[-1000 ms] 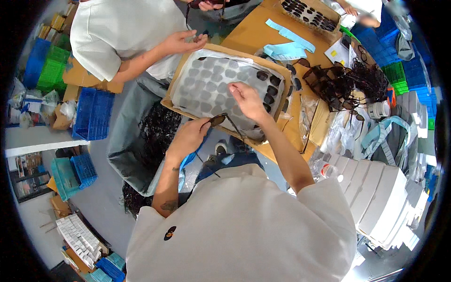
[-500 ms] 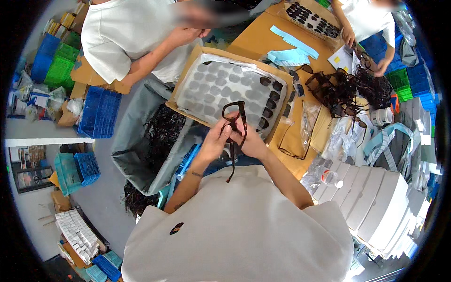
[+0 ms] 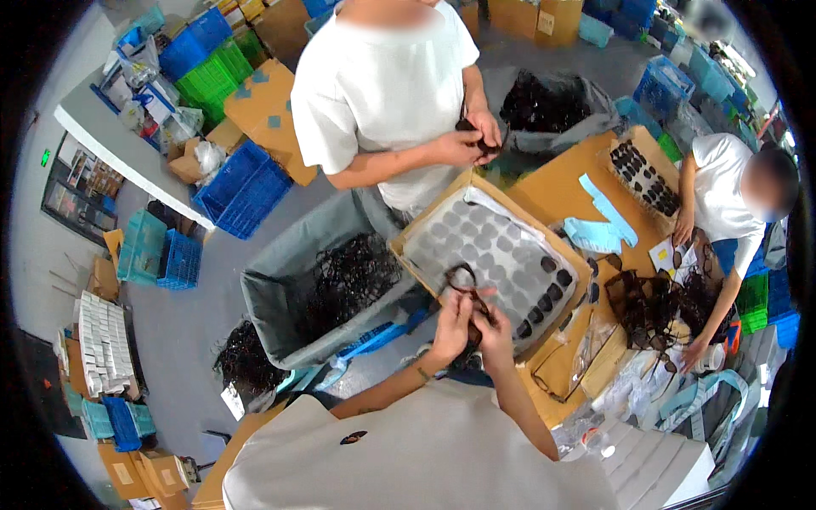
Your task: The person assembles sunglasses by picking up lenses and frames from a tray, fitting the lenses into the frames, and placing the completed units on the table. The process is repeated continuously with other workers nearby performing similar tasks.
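Note:
My left hand (image 3: 452,328) and my right hand (image 3: 495,336) are close together in front of me, both closed on a dark brown eyeglass frame (image 3: 460,271). One rim of it stands up beyond my fingers, while the rest is mostly covered by them. Just past my hands, a cardboard box (image 3: 544,219) lies tilted in view. Rows of lenses sit in it, greyish under a pale sheet over most of the area, with uncovered dark lenses (image 3: 551,291) along the right side.
A grey-lined bin (image 3: 280,314) holding tangled dark frames (image 3: 357,268) stands left of the box. Across from me, a person in a white shirt (image 3: 382,93) handles a small dark item. Right of the box lie a frame pile (image 3: 642,302), light-blue strips (image 3: 605,212) and another person's hands (image 3: 695,351).
My view has tilted up and turned, showing more of the person opposite. The eyeglass frame has turned in my hands, its hanging temple no longer visible. The person at right has spread their arms.

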